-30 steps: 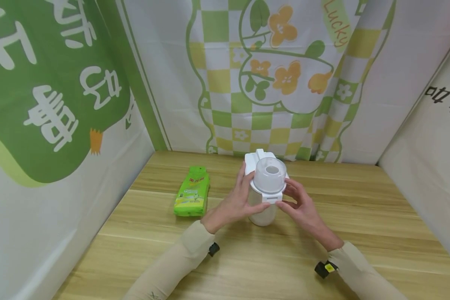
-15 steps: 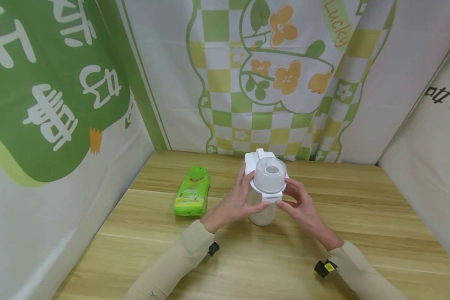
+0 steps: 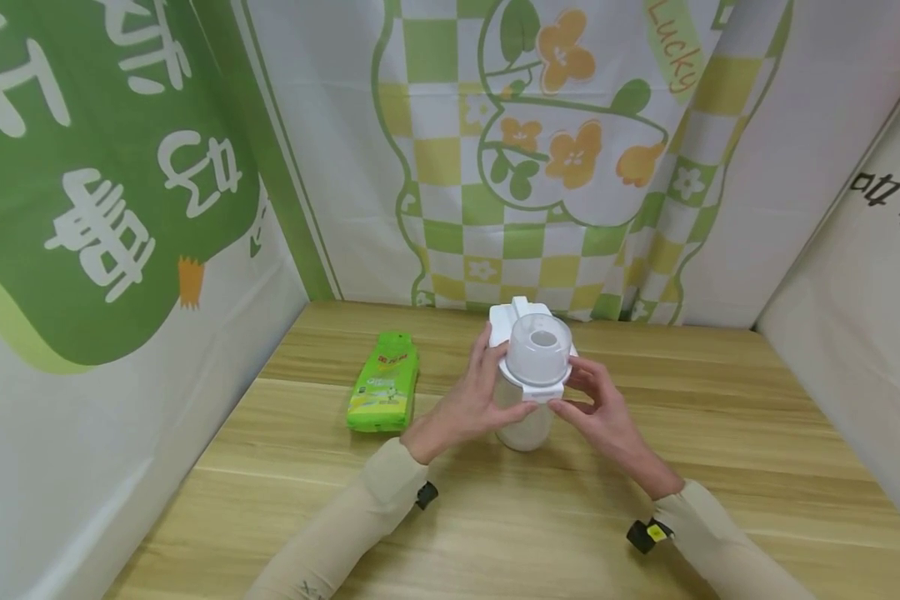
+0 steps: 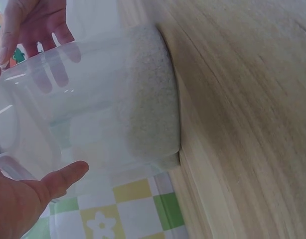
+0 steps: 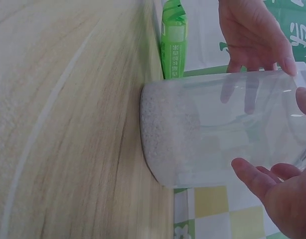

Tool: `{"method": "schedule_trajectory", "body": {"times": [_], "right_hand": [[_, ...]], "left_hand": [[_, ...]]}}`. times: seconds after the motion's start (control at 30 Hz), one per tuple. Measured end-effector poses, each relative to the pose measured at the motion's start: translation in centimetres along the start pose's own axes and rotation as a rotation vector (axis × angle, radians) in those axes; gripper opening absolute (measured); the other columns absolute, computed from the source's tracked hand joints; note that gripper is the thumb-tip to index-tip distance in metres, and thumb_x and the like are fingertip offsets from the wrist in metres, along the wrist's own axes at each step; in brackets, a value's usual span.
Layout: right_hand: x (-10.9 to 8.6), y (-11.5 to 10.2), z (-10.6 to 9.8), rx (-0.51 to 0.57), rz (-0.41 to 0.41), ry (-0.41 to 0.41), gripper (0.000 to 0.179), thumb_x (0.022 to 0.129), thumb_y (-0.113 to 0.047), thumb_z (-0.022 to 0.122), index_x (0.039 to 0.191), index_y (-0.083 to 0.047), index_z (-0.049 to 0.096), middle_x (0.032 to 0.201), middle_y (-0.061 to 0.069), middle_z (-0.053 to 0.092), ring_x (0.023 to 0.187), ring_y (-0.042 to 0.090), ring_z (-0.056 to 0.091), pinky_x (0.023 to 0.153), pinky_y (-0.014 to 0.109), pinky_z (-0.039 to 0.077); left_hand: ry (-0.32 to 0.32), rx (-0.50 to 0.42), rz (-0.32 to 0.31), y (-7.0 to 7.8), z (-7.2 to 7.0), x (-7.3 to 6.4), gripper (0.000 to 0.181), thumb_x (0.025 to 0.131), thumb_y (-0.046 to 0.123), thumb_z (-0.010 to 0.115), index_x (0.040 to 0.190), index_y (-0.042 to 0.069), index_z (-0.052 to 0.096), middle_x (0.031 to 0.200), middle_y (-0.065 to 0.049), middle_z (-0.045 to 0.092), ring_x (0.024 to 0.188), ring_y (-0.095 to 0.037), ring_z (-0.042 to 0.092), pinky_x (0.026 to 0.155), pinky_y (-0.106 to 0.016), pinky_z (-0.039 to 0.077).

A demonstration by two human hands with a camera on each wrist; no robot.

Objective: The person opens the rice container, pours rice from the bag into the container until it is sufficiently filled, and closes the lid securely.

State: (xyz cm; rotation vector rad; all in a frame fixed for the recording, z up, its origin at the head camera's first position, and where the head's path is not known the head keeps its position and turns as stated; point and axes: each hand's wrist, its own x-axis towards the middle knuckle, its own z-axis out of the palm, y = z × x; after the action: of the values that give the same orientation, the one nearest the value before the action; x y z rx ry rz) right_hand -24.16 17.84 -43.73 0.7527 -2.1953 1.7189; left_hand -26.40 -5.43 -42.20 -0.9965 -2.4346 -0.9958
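A clear plastic storage container [image 3: 523, 433] stands upright on the wooden table, with a pale grain like rice [image 4: 153, 94] in its bottom part. On top is a white lid [image 3: 501, 317] bearing a clear round cup [image 3: 528, 360]. My left hand [image 3: 468, 400] grips the left side at lid height, its thumb by the lid's front tab [image 3: 542, 392]. From the right, my right hand [image 3: 603, 412] holds the lid's edge, thumb under the same tab. Both wrist views show fingers around the container's upper walls, and the grain [image 5: 165, 132] lies near the base.
A green packet [image 3: 384, 387] lies on the wooden table [image 3: 510, 533] to the left of the container. Behind the table hangs a checkered curtain [image 3: 487, 242], and printed cloth walls stand on the left and right.
The lid's front tab shows slightly less of its front face than before, as if tipped a little. Both hands stay almost in place; the container and green packet have not moved.
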Motion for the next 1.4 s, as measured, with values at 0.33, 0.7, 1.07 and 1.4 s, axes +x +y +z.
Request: {"method": "schedule_trajectory", "body": {"times": [0.33, 0.7, 1.07, 1.4], "right_hand": [[-0.5, 0.0, -0.4, -0.028, 0.04, -0.024, 0.062, 0.09, 0.0, 0.067, 0.144, -0.008, 0.038, 0.138, 0.021, 0.049, 0.116, -0.002, 0.055, 0.088, 0.021, 0.055], [-0.7, 0.4, -1.0, 0.122, -0.07, -0.102, 0.042, 0.102, 0.003, 0.042, 0.144, 0.005, 0.036, 0.136, -0.006, 0.051, 0.119, 0.006, 0.057, 0.088, 0.033, 0.058], [-1.0, 0.3, -1.0, 0.13, -0.137, -0.142, 0.036, 0.103, 0.005, 0.033, 0.139, 0.01, 0.038, 0.134, -0.006, 0.054, 0.12, 0.006, 0.058, 0.089, 0.037, 0.057], [-0.5, -0.1, -1.5, 0.115, -0.156, -0.111, 0.035, 0.102, 0.007, 0.033, 0.136, 0.012, 0.04, 0.121, 0.001, 0.062, 0.11, 0.007, 0.064, 0.084, 0.036, 0.06]], "left_hand": [[-0.078, -0.055, -0.085, -0.1, -0.4, 0.0, 0.088, 0.083, 0.044, 0.076, 0.148, 0.021, 0.022, 0.163, -0.019, -0.007, 0.151, -0.039, 0.01, 0.112, -0.057, 0.035], [-0.094, -0.101, -0.217, 1.5, -0.6, 0.2, 0.096, 0.078, 0.055, 0.076, 0.15, 0.022, 0.022, 0.165, -0.015, -0.009, 0.151, -0.037, 0.011, 0.113, -0.059, 0.032], [0.127, -0.038, -0.21, 2.6, 0.8, 0.4, 0.111, 0.061, 0.059, 0.087, 0.146, 0.014, 0.031, 0.163, -0.016, 0.014, 0.139, -0.032, 0.04, 0.109, -0.049, 0.043], [0.208, 0.03, -0.182, 3.1, 1.1, 0.2, 0.106, 0.064, 0.055, 0.087, 0.144, 0.012, 0.033, 0.16, -0.022, 0.019, 0.129, -0.035, 0.051, 0.1, -0.047, 0.051]]}}
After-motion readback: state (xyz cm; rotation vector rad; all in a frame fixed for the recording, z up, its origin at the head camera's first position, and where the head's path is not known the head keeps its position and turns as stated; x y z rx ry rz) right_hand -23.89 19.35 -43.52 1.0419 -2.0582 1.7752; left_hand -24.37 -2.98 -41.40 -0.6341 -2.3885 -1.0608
